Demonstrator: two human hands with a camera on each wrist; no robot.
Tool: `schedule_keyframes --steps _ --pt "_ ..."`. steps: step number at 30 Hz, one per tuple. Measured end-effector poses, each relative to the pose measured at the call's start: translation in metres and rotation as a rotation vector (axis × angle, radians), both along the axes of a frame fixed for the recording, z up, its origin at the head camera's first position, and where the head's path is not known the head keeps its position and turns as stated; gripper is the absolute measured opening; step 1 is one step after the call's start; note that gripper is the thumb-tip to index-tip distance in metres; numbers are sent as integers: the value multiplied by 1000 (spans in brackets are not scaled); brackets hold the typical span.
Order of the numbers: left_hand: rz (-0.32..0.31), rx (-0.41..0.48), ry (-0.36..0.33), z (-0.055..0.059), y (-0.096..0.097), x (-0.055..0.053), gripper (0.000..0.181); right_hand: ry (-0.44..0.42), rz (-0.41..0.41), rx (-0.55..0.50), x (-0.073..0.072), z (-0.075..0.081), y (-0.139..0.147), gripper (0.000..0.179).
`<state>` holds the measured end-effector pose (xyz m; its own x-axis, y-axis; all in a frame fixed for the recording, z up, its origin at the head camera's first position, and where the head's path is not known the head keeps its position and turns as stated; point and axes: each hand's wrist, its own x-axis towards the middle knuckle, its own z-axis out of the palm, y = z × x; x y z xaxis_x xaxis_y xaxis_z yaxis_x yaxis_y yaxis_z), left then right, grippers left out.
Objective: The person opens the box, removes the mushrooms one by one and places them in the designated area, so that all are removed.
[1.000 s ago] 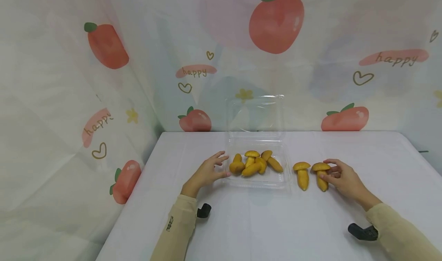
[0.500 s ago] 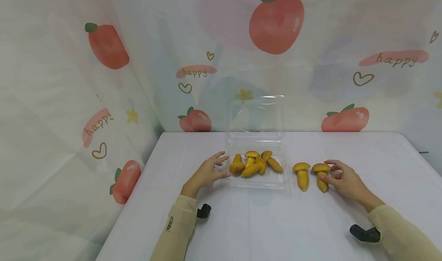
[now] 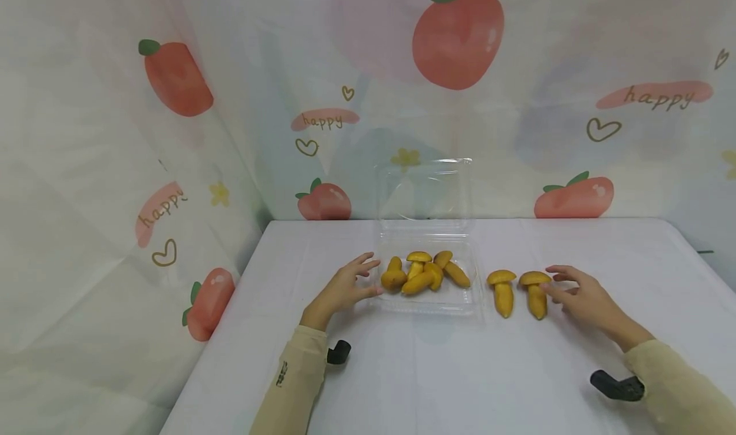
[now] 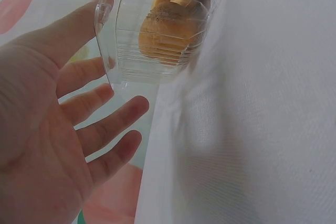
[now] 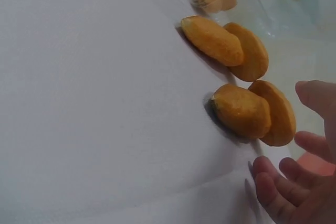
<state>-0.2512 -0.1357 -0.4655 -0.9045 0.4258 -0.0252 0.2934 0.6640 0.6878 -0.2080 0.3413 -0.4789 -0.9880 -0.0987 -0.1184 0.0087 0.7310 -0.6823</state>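
A clear plastic clamshell box [image 3: 425, 308] lies on the table with its lid [image 3: 425, 192] raised at the back. Several yellow mushrooms [image 3: 418, 283] are inside it. My left hand [image 3: 339, 288] is at the box's left side, fingers spread; in the left wrist view the thumb and some fingertips meet the rim [image 4: 108, 59]. Right of the box lie two more mushrooms, caps toward the back: one nearer the box [image 3: 503, 297] and one farther right [image 3: 537, 301]. My right hand [image 3: 589, 299] hovers by the farther one, fingers relaxed and holding nothing; the right wrist view shows a gap between them.
A white cloth covers the table [image 3: 460, 377]. Behind it hangs a printed curtain [image 3: 506, 135] with fruit and "happy" patterns, and the lid stands near it. A black device is at each wrist, left [image 3: 339, 352] and right [image 3: 618, 385].
My right hand has let go of the farther mushroom and drawn slightly to the right. That mushroom stays on the table beside the other. The left hand has hardly moved.
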Motion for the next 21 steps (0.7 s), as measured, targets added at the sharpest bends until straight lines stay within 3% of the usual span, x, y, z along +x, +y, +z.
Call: schedule_keyframes --steps 5,12,21 --pt "-3 2 -2 -1 0 0 70 54 -9 13 0 8 3 61" --pt "1 10 -7 2 0 -1 70 63 -30 -18 1 25 -5 65" --pt "-7 13 -8 0 -1 -2 70 117 -11 -65 4 32 -18 62"
